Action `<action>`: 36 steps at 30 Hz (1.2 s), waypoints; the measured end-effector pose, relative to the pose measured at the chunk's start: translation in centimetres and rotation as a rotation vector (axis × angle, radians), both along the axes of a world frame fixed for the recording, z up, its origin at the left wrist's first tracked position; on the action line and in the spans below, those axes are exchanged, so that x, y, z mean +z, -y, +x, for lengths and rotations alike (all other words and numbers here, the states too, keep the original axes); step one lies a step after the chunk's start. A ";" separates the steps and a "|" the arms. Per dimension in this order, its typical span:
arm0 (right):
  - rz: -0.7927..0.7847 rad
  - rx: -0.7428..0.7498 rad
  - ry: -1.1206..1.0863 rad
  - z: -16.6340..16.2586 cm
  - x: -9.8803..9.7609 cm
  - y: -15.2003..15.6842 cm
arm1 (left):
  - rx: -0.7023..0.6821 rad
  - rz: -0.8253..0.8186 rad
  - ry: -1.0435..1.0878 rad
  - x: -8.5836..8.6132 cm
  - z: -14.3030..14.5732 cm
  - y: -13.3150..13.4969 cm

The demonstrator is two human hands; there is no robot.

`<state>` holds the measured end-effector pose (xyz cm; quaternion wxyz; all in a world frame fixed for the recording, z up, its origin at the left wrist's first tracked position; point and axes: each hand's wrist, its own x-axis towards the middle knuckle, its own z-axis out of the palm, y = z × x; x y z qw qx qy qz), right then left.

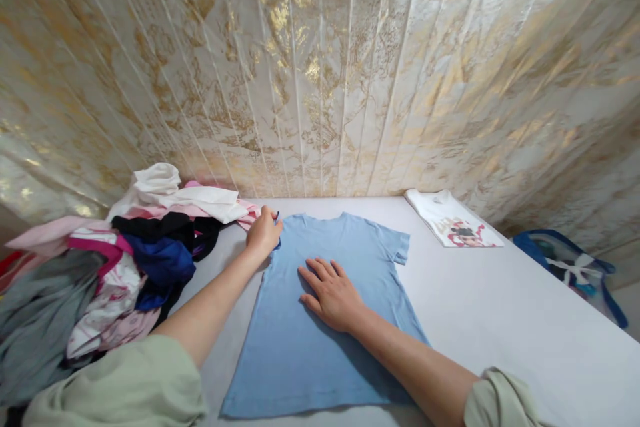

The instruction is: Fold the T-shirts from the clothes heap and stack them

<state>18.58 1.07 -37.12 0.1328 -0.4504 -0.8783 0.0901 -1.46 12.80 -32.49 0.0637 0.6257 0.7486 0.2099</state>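
A light blue short-sleeved T-shirt (pixel 300 347) lies spread out on the white table, its neckline toward the far edge and its hem toward me. My left hand (pixel 264 232) is closed on the shirt's left sleeve, which is mostly hidden behind the fingers. On the middle of the shirt's chest rests my right hand (pixel 333 297), palm down with the fingers stretched out. The shirt's right sleeve lies out flat to the side, and the body shows light wrinkles near the right forearm.
To the left sits a heap of mixed clothes (pixel 107 280) in grey, pink, white, black and blue. A folded white T-shirt (pixel 450 219) with a printed figure lies at the back right of the table (pixel 525 327). Beyond the right edge is a blue-trimmed clear bag (pixel 575 267). A patterned curtain (pixel 320 80) hangs behind.
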 end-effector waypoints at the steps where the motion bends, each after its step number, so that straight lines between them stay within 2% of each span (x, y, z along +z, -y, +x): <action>1: -0.001 -0.002 0.001 0.0 0.0 0.0 | -0.019 -0.002 0.001 -0.1 0.8 -0.4; 6: -0.002 0.003 -0.013 0.1 0.3 0.0 | -0.107 -0.064 -0.018 -1.0 2.8 -1.3; 10: 0.006 0.008 -0.028 0.1 0.2 0.0 | -0.136 -0.010 -0.105 -1.8 3.0 -0.3; 14: 0.004 -0.002 -0.025 0.1 0.2 -0.1 | -0.228 -0.033 -0.185 -3.5 3.0 1.0; 18: 0.003 0.010 -0.019 0.3 0.2 -0.1 | -0.176 -0.093 -0.234 -5.1 2.3 1.2; 23: 0.013 0.015 -0.033 -0.1 0.0 0.1 | -0.161 -0.129 -0.331 -4.5 2.2 1.2; 27: -0.002 0.014 -0.160 1.5 0.6 -1.8 | -0.290 -0.054 -0.325 -3.2 4.9 3.1; 29: -0.009 -0.125 -0.233 4.4 1.5 -3.6 | -0.400 -0.039 -0.285 -2.9 6.8 4.6; 31: 0.004 -0.381 -0.249 8.7 2.5 -5.4 | -0.507 -0.045 -0.243 -2.8 8.8 6.1; 34: 0.016 -0.808 -0.078 15.1 3.4 -6.8 | -0.658 -0.078 -0.208 -3.1 11.6 7.9; 36: -0.042 -0.979 0.044 17.7 3.3 -6.9 | -0.748 -0.098 -0.188 -3.7 13.1 8.8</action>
